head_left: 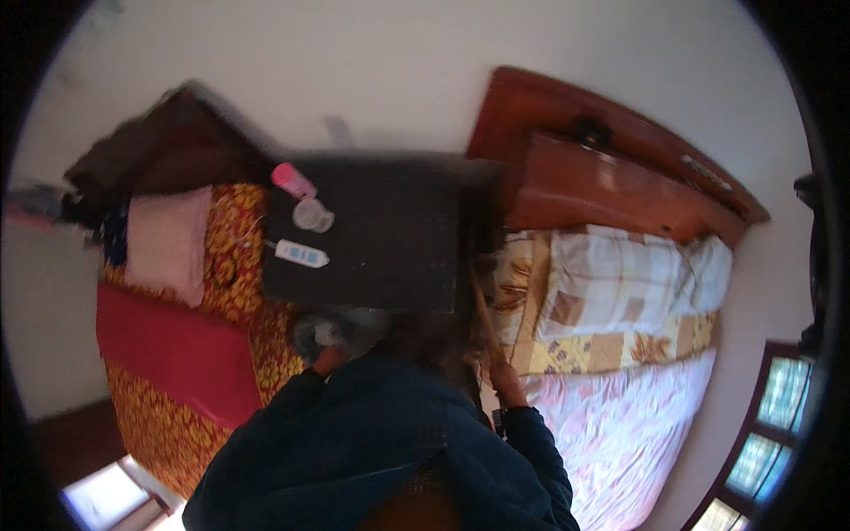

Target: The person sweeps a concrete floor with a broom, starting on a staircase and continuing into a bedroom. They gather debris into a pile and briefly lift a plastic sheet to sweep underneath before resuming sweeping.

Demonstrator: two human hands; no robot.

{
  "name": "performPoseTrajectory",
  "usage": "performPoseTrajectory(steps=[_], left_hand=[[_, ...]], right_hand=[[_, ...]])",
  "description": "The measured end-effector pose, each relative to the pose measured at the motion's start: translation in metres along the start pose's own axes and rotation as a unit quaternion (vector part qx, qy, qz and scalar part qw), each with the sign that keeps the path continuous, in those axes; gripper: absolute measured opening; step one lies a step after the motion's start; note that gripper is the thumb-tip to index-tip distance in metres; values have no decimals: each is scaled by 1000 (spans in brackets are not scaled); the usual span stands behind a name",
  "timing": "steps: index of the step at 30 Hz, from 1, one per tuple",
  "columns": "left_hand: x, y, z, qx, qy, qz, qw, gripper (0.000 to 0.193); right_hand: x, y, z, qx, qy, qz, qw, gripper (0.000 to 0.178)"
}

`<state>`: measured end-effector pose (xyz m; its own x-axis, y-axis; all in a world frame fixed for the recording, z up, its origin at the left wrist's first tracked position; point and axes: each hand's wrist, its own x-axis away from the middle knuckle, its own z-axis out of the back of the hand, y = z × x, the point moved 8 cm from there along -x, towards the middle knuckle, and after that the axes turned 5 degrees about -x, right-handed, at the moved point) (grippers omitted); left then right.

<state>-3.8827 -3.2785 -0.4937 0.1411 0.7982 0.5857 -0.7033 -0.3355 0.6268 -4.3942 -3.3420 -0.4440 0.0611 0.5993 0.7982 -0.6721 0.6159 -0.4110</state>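
My left hand (331, 359) is at the near left of the dark table, with its fingers closed at the edge of a clear, rounded container (305, 336) that has something white in it. My right hand (505, 380) reaches down beside the right bed, closed around the lower end of a long, thin, brown stick-like thing (483, 314). That thing runs up along the table's right side. On the dark table (390, 239) lie a pink bottle (293, 180), a clear round jar (312, 215) and a white power strip (301, 254).
The left bed has a red-and-yellow patterned sheet (177, 425), a pink pillow (168, 243) and a red cloth (177, 354). To the right, a bed with a wooden headboard (611, 190) carries a checked pillow (611, 279) and a pale floral cover (620, 434). A window (761, 442) is at far right.
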Motion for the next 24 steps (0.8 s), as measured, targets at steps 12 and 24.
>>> performPoseTrajectory(steps=[12, 24], left_hand=[[-10, -19, -68, -273, 68, -155, 947, 16], [-51, -36, -41, 92, -75, 41, 992, 29]], right_hand=[[69, 118, 12, 233, -36, -66, 970, 46], [265, 149, -46, 12, 17, -143, 989, 47]])
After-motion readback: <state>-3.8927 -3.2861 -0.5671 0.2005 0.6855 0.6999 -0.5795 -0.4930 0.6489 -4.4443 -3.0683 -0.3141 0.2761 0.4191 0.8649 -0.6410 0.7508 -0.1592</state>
